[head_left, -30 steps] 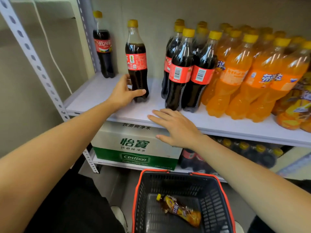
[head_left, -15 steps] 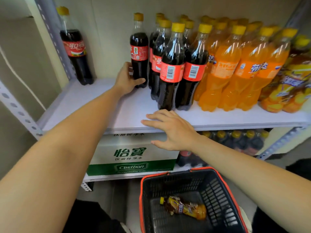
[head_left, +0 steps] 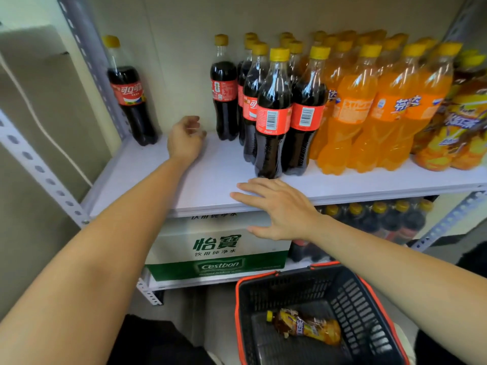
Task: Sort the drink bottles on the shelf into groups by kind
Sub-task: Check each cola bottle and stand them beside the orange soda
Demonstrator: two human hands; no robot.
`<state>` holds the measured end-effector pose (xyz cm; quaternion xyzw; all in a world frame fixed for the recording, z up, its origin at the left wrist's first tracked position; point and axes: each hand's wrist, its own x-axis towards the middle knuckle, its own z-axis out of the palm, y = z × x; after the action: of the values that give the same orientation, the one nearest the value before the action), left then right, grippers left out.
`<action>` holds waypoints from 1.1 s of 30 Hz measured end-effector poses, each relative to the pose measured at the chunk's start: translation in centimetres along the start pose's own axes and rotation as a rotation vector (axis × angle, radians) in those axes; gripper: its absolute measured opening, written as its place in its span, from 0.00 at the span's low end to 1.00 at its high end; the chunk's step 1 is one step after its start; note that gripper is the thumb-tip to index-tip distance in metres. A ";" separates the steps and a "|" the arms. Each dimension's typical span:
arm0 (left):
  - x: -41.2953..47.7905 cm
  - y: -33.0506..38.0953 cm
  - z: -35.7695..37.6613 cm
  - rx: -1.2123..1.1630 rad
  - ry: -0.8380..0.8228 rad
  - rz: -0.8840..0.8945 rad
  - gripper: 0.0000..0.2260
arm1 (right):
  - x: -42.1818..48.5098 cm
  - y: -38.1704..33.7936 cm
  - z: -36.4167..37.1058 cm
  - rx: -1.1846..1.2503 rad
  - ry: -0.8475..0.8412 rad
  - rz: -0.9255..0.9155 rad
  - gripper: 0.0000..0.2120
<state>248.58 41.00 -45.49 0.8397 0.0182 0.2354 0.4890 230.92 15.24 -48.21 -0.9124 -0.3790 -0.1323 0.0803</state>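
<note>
Drink bottles are kept in groups on a white shelf (head_left: 210, 188), where 2 bare hands are placed.

The rear rows of the orange soda bottles (head_left: 353, 119) and the cola cluster (head_left: 274, 119) are hidden and cannot be counted; the tea bottles (head_left: 458, 127) are cut off at the right edge. 1 yellow-labelled bottle (head_left: 305, 326) is laid in the basket (head_left: 369, 293). 1 lone cola bottle (head_left: 131, 101) is set apart far left. The right hand (head_left: 279, 206) is spread flat on the shelf's front edge; the left hand (head_left: 184, 140) is loosely curled and grasps nothing.
</note>
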 end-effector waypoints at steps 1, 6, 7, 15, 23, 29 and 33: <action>-0.2 -0.5 -0.7 -0.039 0.120 -0.026 0.15 | -0.1 0.1 0.0 -0.020 -0.009 -0.001 0.37; 0.0 -1.4 -4.3 -0.107 0.480 -0.199 0.22 | 0.2 -0.2 0.4 0.022 0.020 0.010 0.34; 0.3 -1.4 -4.8 -0.096 0.494 -0.236 0.25 | 0.3 -0.5 0.4 0.063 0.050 0.036 0.32; 3.5 -3.2 -8.4 -0.175 0.293 -0.237 0.32 | 3.4 -1.5 -0.3 0.217 0.073 0.035 0.17; 5.0 -4.6 -9.3 -0.082 0.249 -0.233 0.29 | 3.5 -1.3 0.1 0.291 0.094 0.069 0.14; 1.7 -2.5 -9.0 -0.047 0.130 -0.136 0.25 | 3.4 -1.7 0.1 0.287 0.100 0.092 0.13; -2.5 -0.2 -8.7 -0.100 0.070 -0.094 0.23 | 3.3 -2.0 -0.3 0.272 0.084 0.088 0.13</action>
<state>242.79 47.49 -43.00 0.8038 0.0629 0.2421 0.5398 231.69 18.74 -46.87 -0.9024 -0.3495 -0.1141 0.2247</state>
